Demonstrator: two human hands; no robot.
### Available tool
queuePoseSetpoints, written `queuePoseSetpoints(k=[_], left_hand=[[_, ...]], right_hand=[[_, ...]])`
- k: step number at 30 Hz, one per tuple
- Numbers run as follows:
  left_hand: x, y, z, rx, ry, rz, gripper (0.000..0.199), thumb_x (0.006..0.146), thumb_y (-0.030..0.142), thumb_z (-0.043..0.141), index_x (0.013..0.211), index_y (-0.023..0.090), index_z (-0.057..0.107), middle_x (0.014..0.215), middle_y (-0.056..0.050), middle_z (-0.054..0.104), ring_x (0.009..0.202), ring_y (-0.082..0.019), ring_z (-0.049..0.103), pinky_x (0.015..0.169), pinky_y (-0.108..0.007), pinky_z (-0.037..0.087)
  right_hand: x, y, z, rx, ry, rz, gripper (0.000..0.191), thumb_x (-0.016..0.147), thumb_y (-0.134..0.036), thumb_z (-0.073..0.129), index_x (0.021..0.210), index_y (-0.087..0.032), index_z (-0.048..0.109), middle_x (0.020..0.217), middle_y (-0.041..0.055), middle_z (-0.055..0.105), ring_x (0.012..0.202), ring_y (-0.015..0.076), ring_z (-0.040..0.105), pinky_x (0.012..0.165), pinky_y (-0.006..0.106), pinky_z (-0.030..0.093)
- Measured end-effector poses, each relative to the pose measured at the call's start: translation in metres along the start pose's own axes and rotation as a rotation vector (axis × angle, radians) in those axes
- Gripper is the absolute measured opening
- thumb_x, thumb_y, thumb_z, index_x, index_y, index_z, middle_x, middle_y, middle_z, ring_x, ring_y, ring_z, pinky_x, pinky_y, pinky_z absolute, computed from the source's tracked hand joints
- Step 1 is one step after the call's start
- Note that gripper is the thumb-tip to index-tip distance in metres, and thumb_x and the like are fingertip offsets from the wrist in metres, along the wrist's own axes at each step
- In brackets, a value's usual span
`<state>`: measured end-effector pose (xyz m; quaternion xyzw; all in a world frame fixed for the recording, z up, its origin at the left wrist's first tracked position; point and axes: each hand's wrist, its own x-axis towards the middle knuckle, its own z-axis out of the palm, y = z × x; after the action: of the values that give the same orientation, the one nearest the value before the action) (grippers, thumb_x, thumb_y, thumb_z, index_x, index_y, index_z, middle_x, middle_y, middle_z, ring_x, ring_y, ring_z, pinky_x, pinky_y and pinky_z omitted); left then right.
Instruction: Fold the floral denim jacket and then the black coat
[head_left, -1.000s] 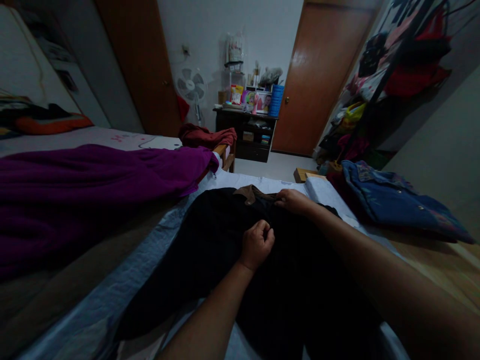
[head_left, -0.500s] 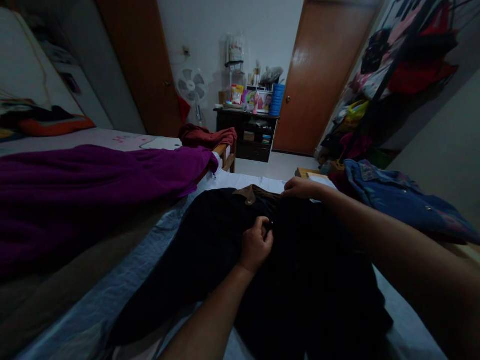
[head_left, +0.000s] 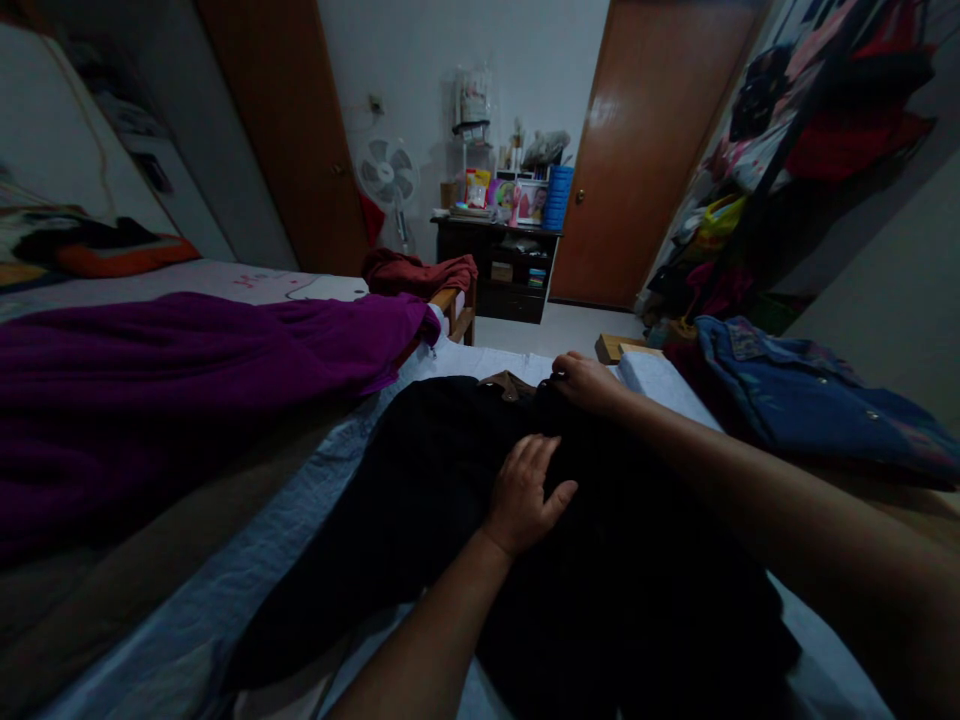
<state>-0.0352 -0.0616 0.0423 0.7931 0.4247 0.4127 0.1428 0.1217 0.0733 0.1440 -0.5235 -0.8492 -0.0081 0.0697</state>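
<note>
A black jacket (head_left: 420, 490) with a brown collar (head_left: 508, 385) lies spread on the bed, its sleeve stretching toward the lower left. My left hand (head_left: 526, 495) rests on the jacket's front with fingers and thumb apart, holding nothing. Higher up, by the collar, my right hand (head_left: 589, 383) pinches the jacket's upper edge between thumb and fingers. Dark fabric hides any details around the lower front.
A purple blanket (head_left: 225, 370) covers the neighbouring bed at left, a rust-coloured cloth (head_left: 416, 272) at its end. A folded denim jacket (head_left: 817, 390) lies to the right. Beyond stand a white fan (head_left: 388, 172), a dark cabinet (head_left: 499, 293) and a wooden door (head_left: 622, 150).
My left hand has let go of the jacket's front edge and opened flat. My right hand has shifted slightly left, drawing the jacket's edge over part of the brown collar.
</note>
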Motion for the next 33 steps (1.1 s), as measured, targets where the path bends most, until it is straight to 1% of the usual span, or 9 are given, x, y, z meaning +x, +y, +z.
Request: queuePoseSetpoints(k=[4, 10, 15, 18, 20, 24, 27, 31, 33], left_hand=[[-0.002, -0.002, 0.005, 0.049, -0.053, 0.004, 0.055, 0.093, 0.044, 0.047, 0.141, 0.019, 0.04, 0.143, -0.011, 0.047, 0.139, -0.026, 0.032, 0.114, -0.046, 0.03], [-0.002, -0.004, 0.009, 0.098, -0.083, -0.019, 0.051, 0.094, 0.042, 0.045, 0.139, 0.018, 0.043, 0.142, -0.011, 0.049, 0.136, -0.025, 0.038, 0.114, -0.046, 0.032], [-0.001, -0.005, 0.01, 0.084, -0.06, -0.004, 0.045, 0.094, 0.04, 0.046, 0.134, 0.02, 0.05, 0.136, -0.01, 0.055, 0.131, -0.024, 0.045, 0.111, -0.045, 0.036], [-0.001, -0.007, 0.01, 0.087, -0.048, 0.005, 0.045, 0.094, 0.04, 0.046, 0.132, 0.018, 0.052, 0.134, -0.011, 0.058, 0.13, -0.025, 0.047, 0.11, -0.046, 0.038], [-0.002, -0.007, 0.01, 0.085, -0.041, 0.012, 0.044, 0.094, 0.039, 0.047, 0.131, 0.017, 0.053, 0.133, -0.012, 0.058, 0.129, -0.025, 0.047, 0.109, -0.047, 0.039], [-0.002, -0.009, 0.011, 0.074, -0.032, 0.02, 0.041, 0.093, 0.036, 0.049, 0.13, 0.02, 0.055, 0.131, -0.01, 0.06, 0.128, -0.024, 0.049, 0.109, -0.046, 0.04], [-0.003, -0.01, 0.012, 0.069, -0.029, 0.008, 0.039, 0.093, 0.035, 0.049, 0.128, 0.021, 0.057, 0.13, -0.009, 0.061, 0.127, -0.024, 0.05, 0.109, -0.046, 0.04], [-0.002, -0.012, 0.014, -0.011, -0.016, -0.048, 0.037, 0.091, 0.036, 0.051, 0.123, 0.02, 0.06, 0.129, -0.01, 0.061, 0.126, -0.024, 0.051, 0.11, -0.047, 0.037], [-0.001, -0.015, 0.012, -0.15, 0.001, -0.109, 0.037, 0.089, 0.037, 0.053, 0.119, 0.019, 0.061, 0.126, -0.01, 0.063, 0.122, -0.025, 0.053, 0.108, -0.047, 0.038]], right_hand=[[-0.013, 0.018, -0.003, 0.031, -0.215, -0.068, 0.028, 0.091, -0.026, 0.048, 0.112, -0.017, 0.065, 0.113, 0.011, 0.066, 0.104, 0.0209, 0.06, 0.087, 0.027, 0.042], [-0.066, 0.064, -0.015, -0.026, -0.052, 0.186, 0.043, 0.09, -0.039, 0.051, 0.123, -0.013, 0.058, 0.124, 0.0189, 0.06, 0.113, 0.0285, 0.057, 0.096, 0.038, 0.042], [-0.125, 0.078, -0.014, 0.028, -0.076, 0.39, 0.063, 0.084, -0.054, 0.055, 0.132, -0.013, 0.051, 0.124, 0.0198, 0.061, 0.112, 0.0309, 0.059, 0.093, 0.04, 0.045], [-0.151, 0.069, -0.01, 0.083, -0.093, 0.469, 0.07, 0.083, -0.055, 0.054, 0.136, -0.011, 0.044, 0.12, 0.0205, 0.063, 0.107, 0.0312, 0.062, 0.088, 0.039, 0.047], [-0.161, 0.063, -0.006, 0.102, -0.055, 0.494, 0.067, 0.082, -0.046, 0.056, 0.137, -0.011, 0.043, 0.12, 0.0201, 0.063, 0.106, 0.0307, 0.062, 0.087, 0.039, 0.047], [-0.17, 0.051, -0.002, 0.198, 0.114, 0.504, 0.053, 0.075, -0.02, 0.051, 0.128, -0.015, 0.053, 0.118, 0.0131, 0.066, 0.107, 0.0253, 0.062, 0.092, 0.034, 0.045], [-0.175, 0.036, -0.013, 0.387, 0.277, 0.515, 0.046, 0.073, -0.019, 0.047, 0.118, -0.017, 0.061, 0.109, 0.009, 0.069, 0.101, 0.0238, 0.064, 0.09, 0.034, 0.047], [-0.19, -0.012, -0.042, 0.604, 0.412, 0.373, 0.042, 0.076, -0.026, 0.05, 0.116, -0.02, 0.062, 0.109, 0.0075, 0.068, 0.101, 0.0247, 0.062, 0.09, 0.037, 0.047], [-0.199, -0.046, -0.053, 0.632, 0.397, 0.241, 0.039, 0.076, -0.023, 0.051, 0.112, -0.023, 0.063, 0.11, 0.0064, 0.066, 0.103, 0.024, 0.061, 0.092, 0.037, 0.045]])
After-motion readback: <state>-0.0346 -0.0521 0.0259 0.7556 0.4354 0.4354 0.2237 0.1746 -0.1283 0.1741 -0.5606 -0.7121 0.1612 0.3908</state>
